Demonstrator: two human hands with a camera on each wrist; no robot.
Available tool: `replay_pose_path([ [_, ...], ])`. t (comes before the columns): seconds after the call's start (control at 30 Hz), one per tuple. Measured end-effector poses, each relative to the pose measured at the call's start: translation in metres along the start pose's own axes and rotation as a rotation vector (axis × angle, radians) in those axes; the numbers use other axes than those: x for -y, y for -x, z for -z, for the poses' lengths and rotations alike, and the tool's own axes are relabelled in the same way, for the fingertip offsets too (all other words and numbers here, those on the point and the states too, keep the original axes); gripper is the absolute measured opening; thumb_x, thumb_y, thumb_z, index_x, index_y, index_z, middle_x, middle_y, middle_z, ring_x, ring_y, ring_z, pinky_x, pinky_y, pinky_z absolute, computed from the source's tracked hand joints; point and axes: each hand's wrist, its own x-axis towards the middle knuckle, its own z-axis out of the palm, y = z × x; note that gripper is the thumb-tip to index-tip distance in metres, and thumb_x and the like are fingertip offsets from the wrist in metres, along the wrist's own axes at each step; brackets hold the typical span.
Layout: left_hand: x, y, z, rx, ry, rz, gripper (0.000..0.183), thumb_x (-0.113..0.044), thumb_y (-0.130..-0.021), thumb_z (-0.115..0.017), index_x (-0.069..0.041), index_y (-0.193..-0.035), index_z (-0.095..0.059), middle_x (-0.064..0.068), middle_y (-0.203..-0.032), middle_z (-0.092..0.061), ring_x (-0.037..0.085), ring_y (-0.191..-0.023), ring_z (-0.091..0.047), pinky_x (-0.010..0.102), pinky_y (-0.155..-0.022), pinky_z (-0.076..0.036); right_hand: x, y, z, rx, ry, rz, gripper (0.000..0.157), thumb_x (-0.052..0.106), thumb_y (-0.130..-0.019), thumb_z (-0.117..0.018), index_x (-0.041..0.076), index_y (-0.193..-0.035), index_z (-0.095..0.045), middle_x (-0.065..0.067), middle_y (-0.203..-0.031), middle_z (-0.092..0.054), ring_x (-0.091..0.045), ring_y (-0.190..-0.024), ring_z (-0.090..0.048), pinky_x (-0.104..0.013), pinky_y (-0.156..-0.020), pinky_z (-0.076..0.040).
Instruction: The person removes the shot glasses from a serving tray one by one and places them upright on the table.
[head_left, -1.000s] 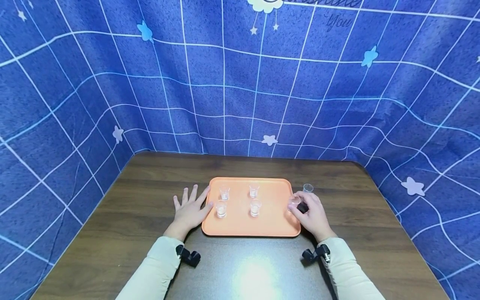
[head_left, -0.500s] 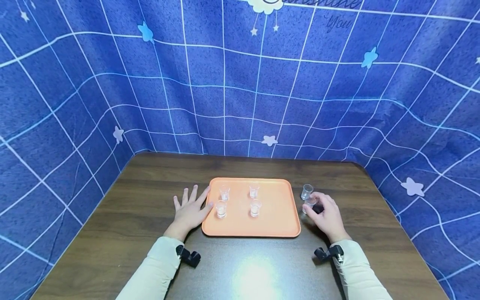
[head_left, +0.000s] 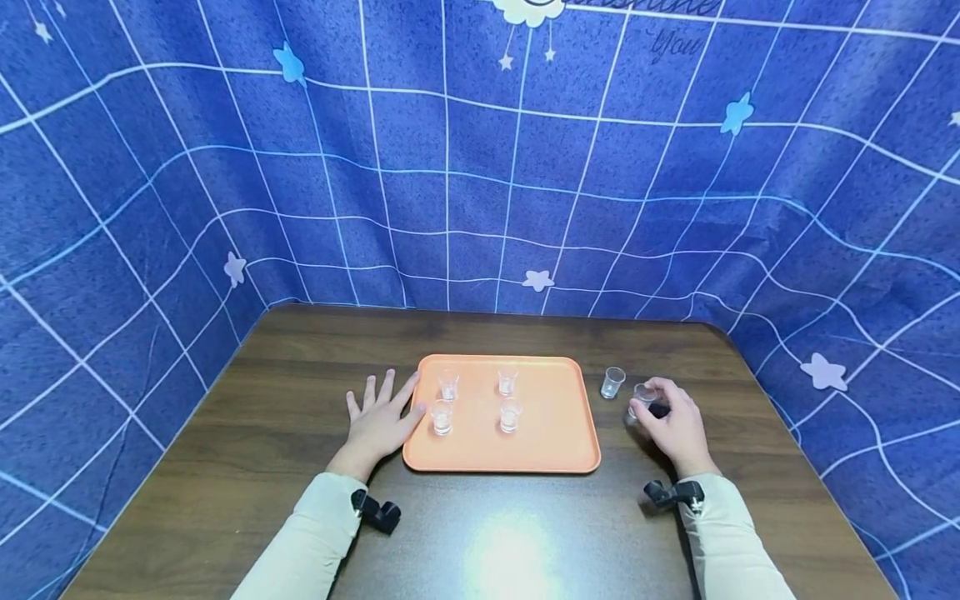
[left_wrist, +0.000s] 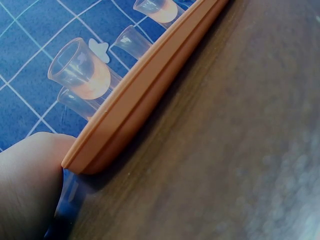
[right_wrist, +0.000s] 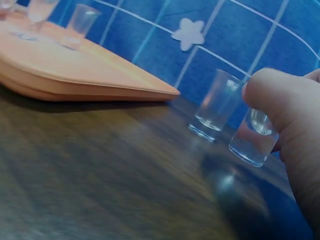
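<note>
My right hand pinches a small clear shot glass between thumb and fingers, upright and close over the table to the right of the tray. Just left of it in the head view, another shot glass stands on the wood. On the orange tray, several more shot glasses are grouped at the left and middle, one of them a front glass. My left hand lies with fingers spread, its thumb at the tray's left rim, as the left wrist view shows too.
The dark wooden table has a bright glare patch at its front. Behind it hangs a blue curtain with white lines and stars. Black wrist cameras sit on both sleeves.
My right hand has carried the shot glass from over the tray's right edge rightward, past the standing glass, to over the table. The left hand and tray stay in place.
</note>
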Motion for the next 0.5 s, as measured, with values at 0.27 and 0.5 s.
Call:
replay_pose_path([
  [0.27,0.0,0.0,0.0,0.003,-0.006,0.002,0.066,-0.062,-0.102,-0.038,-0.035,-0.161,-0.026,0.018,-0.168,-0.012,0.05,-0.152,0.003,0.076,-0.109,0.012,-0.013,-0.004,0.007,-0.041,0.034,-0.118,0.038,0.018,-0.082,-0.082,0.005,-0.112,-0.063,-0.018,-0.093,-0.073,-0.038,-0.091,-0.067,-0.047,-0.082,-0.044],
  [0.5,-0.001,0.0,0.001,0.005,-0.006,0.003,0.066,-0.062,-0.102,-0.037,-0.035,-0.161,-0.025,0.018,-0.168,-0.013,0.05,-0.152,0.003,0.076,-0.109,0.012,-0.019,-0.007,0.01,-0.033,0.053,-0.18,0.038,0.021,-0.086,-0.079,0.005,-0.116,-0.062,-0.02,-0.098,-0.073,-0.04,-0.092,-0.069,-0.05,-0.083,-0.045],
])
